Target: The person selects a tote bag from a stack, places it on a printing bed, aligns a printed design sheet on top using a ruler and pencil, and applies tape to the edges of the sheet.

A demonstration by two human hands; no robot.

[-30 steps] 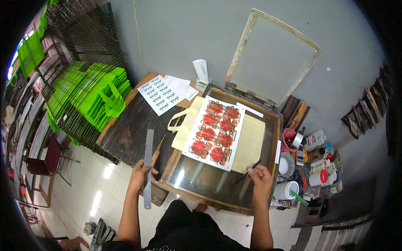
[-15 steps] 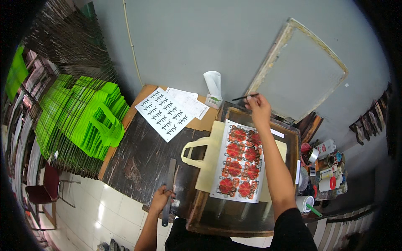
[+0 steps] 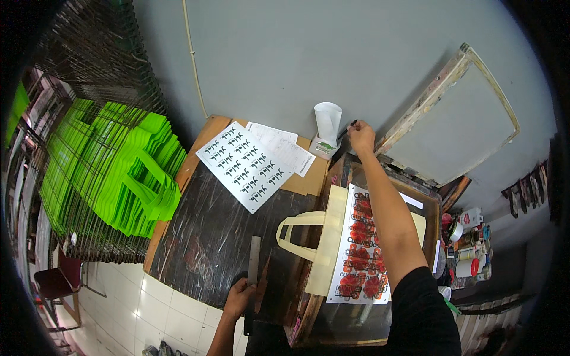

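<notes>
Head view: left hand [image 3: 240, 295] grips a metal ruler [image 3: 253, 261] at the near edge of the dark table [image 3: 202, 243]; right hand [image 3: 361, 135] pinches a black pen [image 3: 346, 131] beside a white box [image 3: 322, 147] near the grey wall [image 3: 249, 59]

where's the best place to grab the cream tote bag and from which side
Probably the handle loop, from the person's left: it reaches out uncovered over the dark tabletop, while the printed sheet covers much of the tote bag.
</notes>
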